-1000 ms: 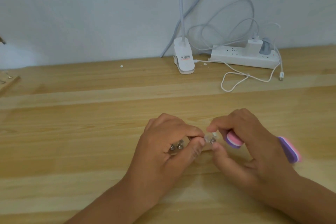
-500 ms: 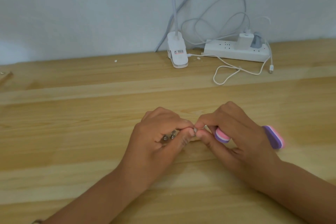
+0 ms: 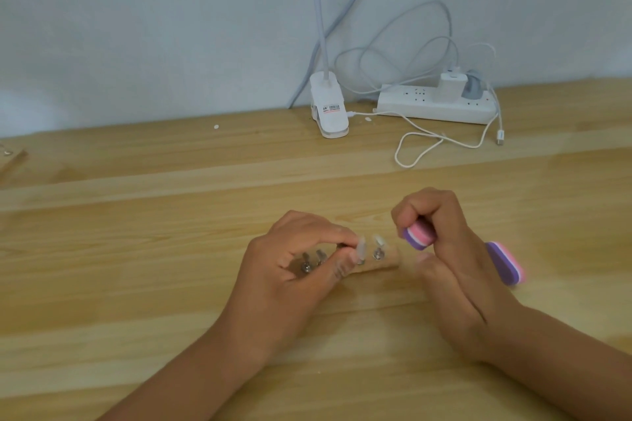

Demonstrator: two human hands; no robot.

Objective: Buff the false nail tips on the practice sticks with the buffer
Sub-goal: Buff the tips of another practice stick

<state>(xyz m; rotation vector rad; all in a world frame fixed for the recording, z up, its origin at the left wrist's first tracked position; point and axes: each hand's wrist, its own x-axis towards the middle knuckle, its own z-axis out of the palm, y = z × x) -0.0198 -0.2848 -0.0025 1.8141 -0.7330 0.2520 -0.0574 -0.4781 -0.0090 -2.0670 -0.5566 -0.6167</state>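
Just left of centre I see the left hand, fingers curled over a wooden block lying on the table. Two metal sticks show between its fingers. Its thumb and forefinger pinch the stick under one tip. Above, at the wall, stands a white lamp clip. A second tip stands free just right of the pinched one. Right of both, near but not touching, I read the purple-and-pink end of the buffer. The right hand grips it with curled fingers, and the other end pokes out behind the hand at right. A power strip lies upper right.
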